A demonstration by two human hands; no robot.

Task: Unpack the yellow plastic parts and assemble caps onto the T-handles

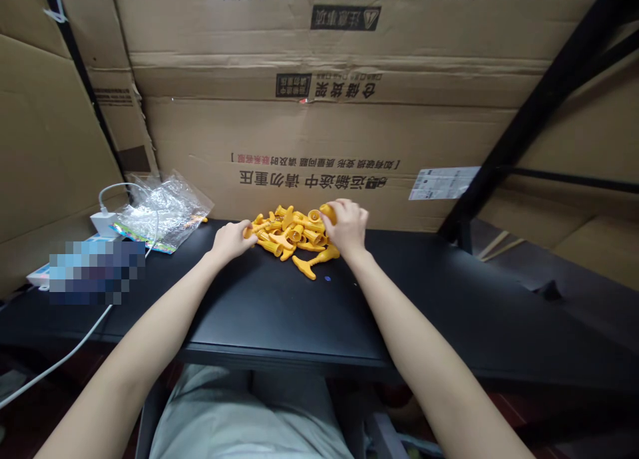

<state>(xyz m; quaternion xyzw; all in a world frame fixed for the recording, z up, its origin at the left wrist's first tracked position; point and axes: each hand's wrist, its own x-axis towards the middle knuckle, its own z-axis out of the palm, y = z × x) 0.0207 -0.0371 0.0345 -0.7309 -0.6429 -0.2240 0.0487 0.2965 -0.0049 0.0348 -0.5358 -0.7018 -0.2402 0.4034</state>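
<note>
A heap of several small yellow plastic pieces (292,236), shaped like little funnels or trumpets, lies at the far side of a black table (259,312), against a cardboard wall. My left hand (232,239) rests at the heap's left edge with its fingers curled round one yellow piece. On the heap's right side, my right hand (348,226) is closed round another yellow piece (327,212), whose end sticks out above the fingers. One piece (305,266) lies apart at the front of the heap.
A crumpled clear plastic bag (160,209) lies at the back left beside a white charger (104,221) with a white cable (74,349) running off the table's left edge. Cardboard boxes (319,133) wall the back and left. A black metal frame (529,106) slants at right.
</note>
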